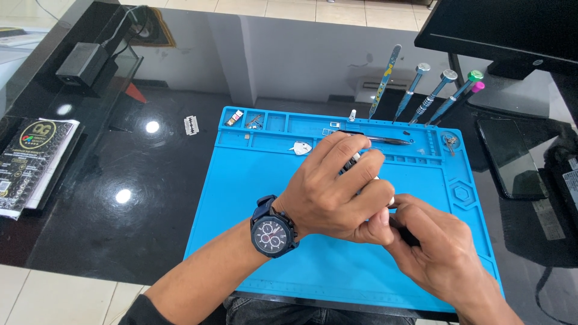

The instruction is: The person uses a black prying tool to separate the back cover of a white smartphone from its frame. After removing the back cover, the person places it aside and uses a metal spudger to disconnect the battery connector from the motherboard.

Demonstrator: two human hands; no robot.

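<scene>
Left hand [337, 189], wearing a dark round-faced wristwatch [274, 232], sits centre frame over the bright blue silicone work mat [253, 198], fingers curled shut around a small object with a silvery ribbed metal part [354, 159] showing between the fingers; mostly hidden, kind cannot be told. Right hand [436, 250], lower right of frame, touches the left at the fingertips, its grip pinched closed on something small and whitish [390, 200]; whether this is the same object cannot be told.

The mat lies on a glossy black tabletop [120, 174]. Along the mat's upper edge: small compartments with tiny screws and metal parts [253, 121], a dark slim tweezer-like tool [385, 140], a small white triangular pick [300, 147]. Upper right of the mat, five slim tools stand upright: one patterned blue spudger [385, 78], two silver-capped screwdrivers [412, 90], a green-capped one [460, 93], a pink-capped one [466, 99].

Right of the mat, a black smartphone [509, 156] lies flat, screen dark. Upper right corner, base of a black monitor [500, 30]. Left of the mat, a loose razor blade [191, 125]. Far left, a spiral-bound booklet with a black cover [33, 162]. Upper left, a black power adapter [84, 63].
</scene>
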